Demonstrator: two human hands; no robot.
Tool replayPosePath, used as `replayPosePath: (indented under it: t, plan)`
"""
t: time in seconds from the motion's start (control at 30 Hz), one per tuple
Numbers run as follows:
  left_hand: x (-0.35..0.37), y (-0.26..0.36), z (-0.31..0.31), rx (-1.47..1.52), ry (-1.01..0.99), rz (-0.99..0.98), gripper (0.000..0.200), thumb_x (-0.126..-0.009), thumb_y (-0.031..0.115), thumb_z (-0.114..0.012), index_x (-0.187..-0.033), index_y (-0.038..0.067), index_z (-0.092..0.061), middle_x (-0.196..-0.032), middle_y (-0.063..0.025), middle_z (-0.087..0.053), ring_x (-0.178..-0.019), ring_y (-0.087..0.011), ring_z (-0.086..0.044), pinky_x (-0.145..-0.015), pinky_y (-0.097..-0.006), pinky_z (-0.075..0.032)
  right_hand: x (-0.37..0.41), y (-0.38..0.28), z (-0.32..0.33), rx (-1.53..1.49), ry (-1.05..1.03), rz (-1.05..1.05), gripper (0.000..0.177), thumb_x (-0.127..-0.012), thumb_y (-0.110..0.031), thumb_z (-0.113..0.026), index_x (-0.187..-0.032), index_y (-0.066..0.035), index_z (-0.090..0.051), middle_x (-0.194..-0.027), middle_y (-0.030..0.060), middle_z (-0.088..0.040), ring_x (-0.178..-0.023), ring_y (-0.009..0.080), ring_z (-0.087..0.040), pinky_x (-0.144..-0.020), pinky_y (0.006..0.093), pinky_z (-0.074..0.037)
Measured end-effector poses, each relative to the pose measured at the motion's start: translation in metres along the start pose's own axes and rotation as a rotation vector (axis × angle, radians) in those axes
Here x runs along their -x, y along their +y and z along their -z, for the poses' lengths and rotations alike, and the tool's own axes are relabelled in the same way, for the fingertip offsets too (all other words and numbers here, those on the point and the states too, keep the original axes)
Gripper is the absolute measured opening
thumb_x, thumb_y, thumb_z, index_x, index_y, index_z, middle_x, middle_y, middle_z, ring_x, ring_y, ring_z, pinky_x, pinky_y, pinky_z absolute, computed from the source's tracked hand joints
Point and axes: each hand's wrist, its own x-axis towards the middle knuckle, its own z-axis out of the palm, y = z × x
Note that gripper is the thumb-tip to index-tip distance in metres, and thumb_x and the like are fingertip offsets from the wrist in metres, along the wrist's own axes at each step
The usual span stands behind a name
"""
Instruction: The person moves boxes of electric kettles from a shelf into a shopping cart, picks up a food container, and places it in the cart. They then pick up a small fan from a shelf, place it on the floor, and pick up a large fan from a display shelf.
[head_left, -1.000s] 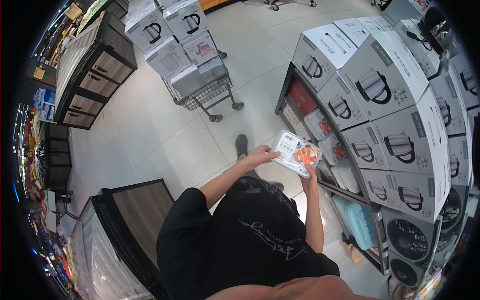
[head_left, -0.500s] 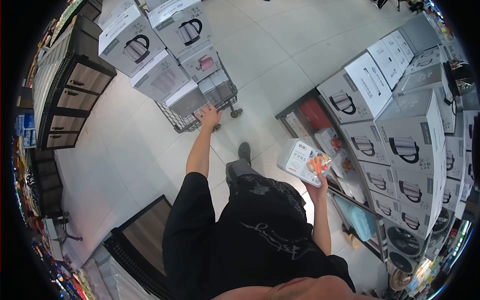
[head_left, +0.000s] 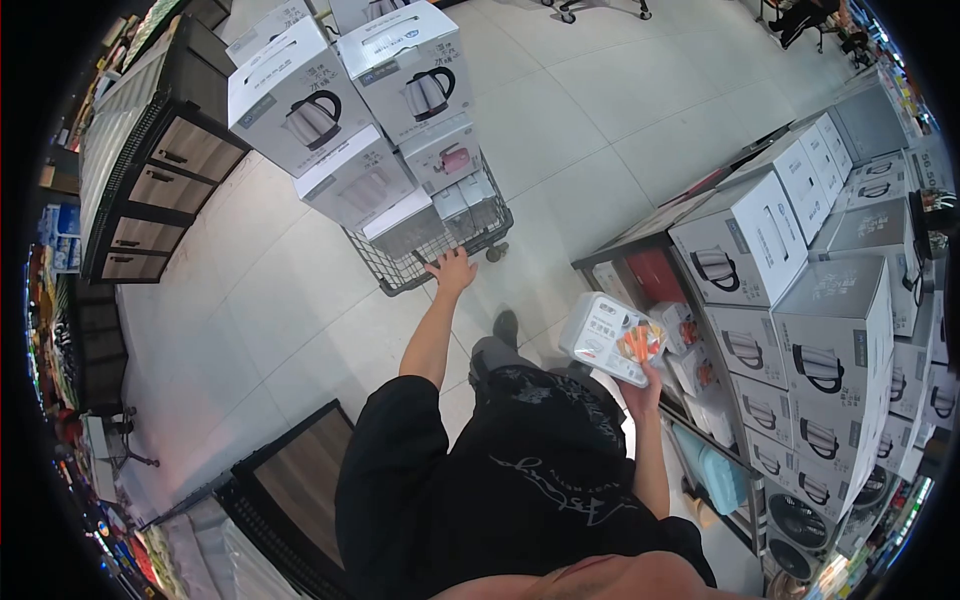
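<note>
My left hand [head_left: 453,270], its fingers spread, rests at the near rim of a black wire cart [head_left: 395,278]. Stacked in the cart are white kettle boxes [head_left: 310,115], a box with a pink kettle picture [head_left: 443,158] and smaller grey boxes [head_left: 465,200]. On the right, my right hand [head_left: 640,388] grips the lower edge of a clear-and-white plastic container [head_left: 603,335] with a food picture on its label. That container is held in front of my body, beside the shelf.
A shelf [head_left: 625,255] on the right carries stacked kettle boxes [head_left: 745,240], with a light blue item [head_left: 708,470] low down. Dark cabinets with wooden drawers [head_left: 185,190] stand at left, and a dark-framed panel [head_left: 300,470] at lower left. A seated person [head_left: 800,20] is far off at upper right.
The cart, its boxes and my left hand appear slightly lower and further right in view. The shelf has shifted right too. The container stays in my right hand, tilted slightly differently.
</note>
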Motion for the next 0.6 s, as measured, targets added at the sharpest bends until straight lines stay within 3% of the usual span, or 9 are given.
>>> replayPosePath:
  t: [0.6]
  plan:
    - [0.041, 0.004, -0.026, 0.036, 0.047, -0.067, 0.063, -0.074, 0.036, -0.067, -0.125, 0.011, -0.041, -0.127, -0.0099, -0.044, -0.122, -0.0352, -0.035, -0.095, -0.0735, -0.012, -0.025, -0.015, -0.007, 0.051, -0.107, -0.117, 0.067, -0.084, -0.03, -0.053, -0.138, 0.001, -0.027, -0.139, 0.0197, -0.036, -0.129, 0.0337, -0.035, -0.109, 0.051, -0.022]
